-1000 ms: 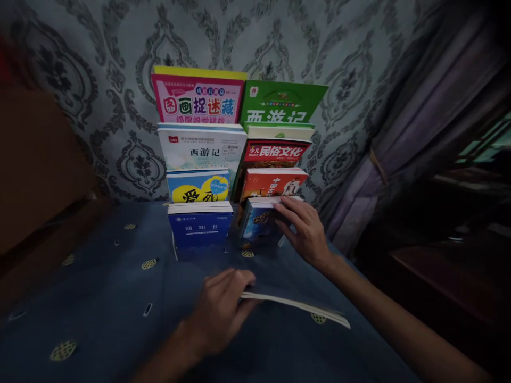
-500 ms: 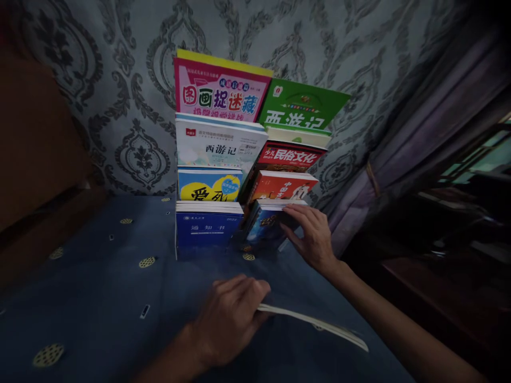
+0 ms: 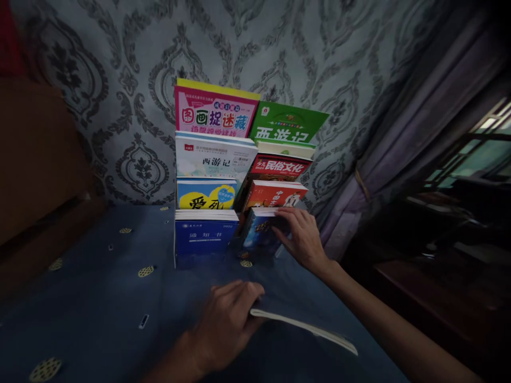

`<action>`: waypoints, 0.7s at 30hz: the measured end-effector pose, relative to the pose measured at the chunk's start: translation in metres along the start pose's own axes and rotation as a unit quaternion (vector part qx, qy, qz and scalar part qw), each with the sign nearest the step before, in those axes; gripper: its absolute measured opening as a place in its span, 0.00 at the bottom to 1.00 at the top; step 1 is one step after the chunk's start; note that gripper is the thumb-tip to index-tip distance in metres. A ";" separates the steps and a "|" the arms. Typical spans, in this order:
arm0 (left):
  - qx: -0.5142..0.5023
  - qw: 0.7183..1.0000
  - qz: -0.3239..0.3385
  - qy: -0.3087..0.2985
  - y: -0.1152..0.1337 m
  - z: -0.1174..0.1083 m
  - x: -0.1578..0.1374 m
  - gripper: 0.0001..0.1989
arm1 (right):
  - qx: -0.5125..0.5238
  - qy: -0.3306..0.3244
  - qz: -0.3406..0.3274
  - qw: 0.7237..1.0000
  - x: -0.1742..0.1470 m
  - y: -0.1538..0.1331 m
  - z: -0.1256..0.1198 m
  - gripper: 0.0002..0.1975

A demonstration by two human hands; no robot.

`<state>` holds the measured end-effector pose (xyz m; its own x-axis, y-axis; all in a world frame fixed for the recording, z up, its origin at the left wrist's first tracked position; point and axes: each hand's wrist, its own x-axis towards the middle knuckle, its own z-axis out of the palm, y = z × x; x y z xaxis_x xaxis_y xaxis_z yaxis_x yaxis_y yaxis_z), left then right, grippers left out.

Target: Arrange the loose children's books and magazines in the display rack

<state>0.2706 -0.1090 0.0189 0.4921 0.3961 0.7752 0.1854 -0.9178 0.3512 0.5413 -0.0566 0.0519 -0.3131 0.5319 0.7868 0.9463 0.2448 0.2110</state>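
Note:
My left hand [image 3: 228,325] is closed on one end of a thin booklet [image 3: 305,328], held edge-on low over the cloth with its pale page edges toward me. Farther off, my right hand [image 3: 304,236] pinches the upper right corner of a dark blue book [image 3: 258,234], fingers over its top edge and thumb on its front. That book stands upright at the front right of a tiered group of books. Beside it on the left is a blue book [image 3: 205,239] marked 2022. Right behind it rises an orange-red book [image 3: 275,195].
Further back stand a yellow-and-blue book [image 3: 205,196], a white book [image 3: 215,157], a red book [image 3: 281,167], a pink book [image 3: 215,111] and a green book [image 3: 287,122]. Patterned wallpaper [image 3: 139,154] backs the blue tablecloth [image 3: 99,298]. A brown box [image 3: 40,154] is left, a tied curtain [image 3: 351,197] right.
The camera view has shifted, so the books appear slightly lower and smaller. My left hand still grips the booklet and my right hand stays on the dark blue book.

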 end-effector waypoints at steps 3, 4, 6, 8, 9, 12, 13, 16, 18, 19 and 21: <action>-0.016 0.999 -0.004 -0.032 -0.002 0.000 -0.001 0.09 | 0.006 0.004 0.014 1.000 -0.001 0.000 -0.001 0.13; -0.017 0.999 -0.006 -0.044 -0.003 0.000 -0.002 0.08 | 0.008 0.007 0.018 1.000 -0.002 0.000 -0.001 0.13; -0.021 0.998 -0.012 -0.060 -0.004 -0.001 -0.003 0.06 | 0.018 0.009 0.024 0.999 -0.004 0.000 -0.004 0.11; -0.030 0.997 -0.020 -0.074 -0.005 -0.001 -0.005 0.03 | 0.039 0.005 0.033 0.999 -0.003 0.001 -0.008 0.10; -0.033 0.996 -0.024 -0.080 -0.005 -0.001 -0.005 0.02 | 0.052 -0.002 0.036 0.998 -0.002 0.003 -0.010 0.10; -0.042 0.994 -0.033 -0.098 -0.006 0.000 -0.007 0.03 | 0.092 -0.038 0.031 0.995 0.007 0.011 -0.016 0.11; -0.043 0.993 -0.037 -0.104 -0.006 0.000 -0.007 0.04 | 0.103 -0.052 0.027 0.993 0.011 0.014 -0.017 0.11; -0.045 0.992 -0.037 -0.109 -0.008 0.001 -0.009 0.05 | 0.129 -0.092 0.014 0.987 0.022 0.024 -0.017 0.12; -0.044 0.992 -0.035 -0.114 -0.009 0.002 -0.010 0.05 | 0.129 -0.117 -0.004 0.985 0.026 0.029 -0.017 0.13; -0.043 0.992 -0.035 -0.117 -0.010 0.002 -0.011 0.05 | 0.124 -0.129 -0.013 0.984 0.027 0.030 -0.017 0.13; -0.042 0.991 -0.039 -0.125 -0.011 0.003 -0.012 0.05 | 0.114 -0.150 -0.024 0.982 0.028 0.031 -0.017 0.13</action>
<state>0.2654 -0.1034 0.0040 0.6756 0.4374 0.5935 0.1651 -0.8743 0.4564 0.5635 -0.0481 0.0906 -0.3985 0.7216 0.5662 0.8980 0.4326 0.0806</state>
